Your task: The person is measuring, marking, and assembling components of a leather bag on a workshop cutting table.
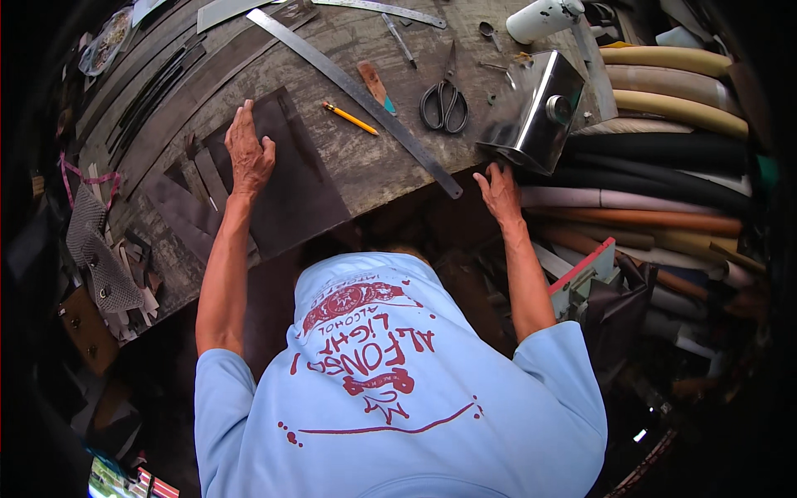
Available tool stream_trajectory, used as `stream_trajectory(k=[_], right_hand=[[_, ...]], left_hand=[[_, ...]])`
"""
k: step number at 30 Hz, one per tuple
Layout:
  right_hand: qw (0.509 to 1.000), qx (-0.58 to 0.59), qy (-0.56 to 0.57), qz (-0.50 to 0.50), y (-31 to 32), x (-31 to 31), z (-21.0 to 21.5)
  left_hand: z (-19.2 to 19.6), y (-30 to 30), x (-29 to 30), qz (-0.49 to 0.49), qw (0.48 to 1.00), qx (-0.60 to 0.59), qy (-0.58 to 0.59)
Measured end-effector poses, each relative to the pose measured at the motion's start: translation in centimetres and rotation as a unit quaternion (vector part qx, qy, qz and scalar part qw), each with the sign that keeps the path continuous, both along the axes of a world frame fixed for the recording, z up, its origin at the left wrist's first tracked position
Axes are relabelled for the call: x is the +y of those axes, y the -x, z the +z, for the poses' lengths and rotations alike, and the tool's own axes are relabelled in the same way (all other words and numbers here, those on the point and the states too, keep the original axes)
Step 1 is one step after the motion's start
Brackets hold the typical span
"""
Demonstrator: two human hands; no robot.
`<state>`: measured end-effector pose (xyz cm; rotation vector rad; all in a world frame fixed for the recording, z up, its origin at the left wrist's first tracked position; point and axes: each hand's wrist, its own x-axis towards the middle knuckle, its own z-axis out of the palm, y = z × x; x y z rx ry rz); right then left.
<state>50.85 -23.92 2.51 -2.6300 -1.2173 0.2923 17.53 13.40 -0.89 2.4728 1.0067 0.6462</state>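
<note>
My left hand (247,149) lies flat, fingers stretched out, on a dark brown leather sheet (299,195) spread on the worn wooden worktable (378,170). My right hand (500,192) rests at the table's front edge, just below a shiny metal box (535,112), and holds nothing. A long steel ruler (357,91) runs diagonally across the table between the two hands. Beside the ruler a yellow pencil (349,119) lies close to the sheet's upper right corner. Black-handled scissors (444,100) sit left of the metal box.
Rolls of leather in tan, black and brown (664,124) are stacked at the right. Dark leather offcuts (187,212) and a grey mesh piece (100,257) lie at the left. A wooden-handled knife (375,85) and a white bottle (544,18) are further back.
</note>
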Motion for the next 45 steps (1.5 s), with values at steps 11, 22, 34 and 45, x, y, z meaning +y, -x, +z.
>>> stream_trajectory(k=[11, 22, 34, 45], right_hand=[[0.998, 0.009, -0.024, 0.055, 0.0, -0.8, 1.6], [0.893, 0.426, -0.073, 0.127, 10.3, 9.4, 5.8], [0.872, 0.261, -0.143, 0.387, 15.3, 20.3, -1.7], [0.85, 0.318, -0.101, 0.407, 15.6, 10.7, 1.0]], left_hand=[[0.2, 1.4, -3.9, -0.038, 0.996, 0.081, -0.015], [0.4, 1.9, -4.9, -0.037, 0.992, 0.118, 0.0], [0.6, 1.1, -6.0, -0.057, 0.984, 0.164, 0.04], [0.2, 1.5, -6.0, -0.06, 0.981, 0.174, 0.056]])
